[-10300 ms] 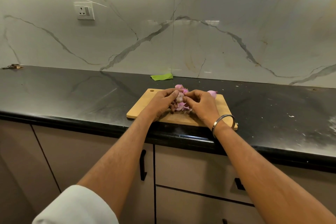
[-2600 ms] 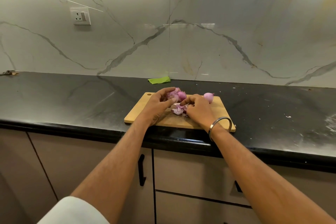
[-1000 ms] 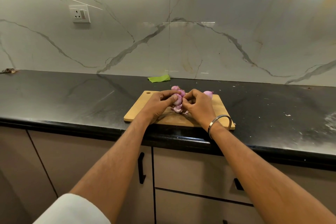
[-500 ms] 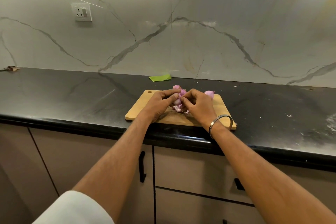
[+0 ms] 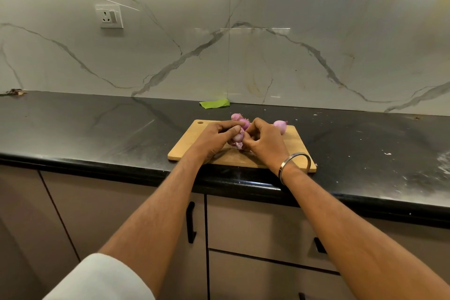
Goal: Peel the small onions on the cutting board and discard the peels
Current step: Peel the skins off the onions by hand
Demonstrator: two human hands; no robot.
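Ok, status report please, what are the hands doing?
Left hand and right hand both pinch one small onion over cutting board. Peels beneath. Nothing blocking.

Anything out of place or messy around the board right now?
Nothing serious. Loose peels lie on the cutting board under the onion that both the left hand and right hand hold. Pale specks and smears dot the counter at right, and a green scrap lies by the wall.

Warm overhead light, wall glare, bowed edges.
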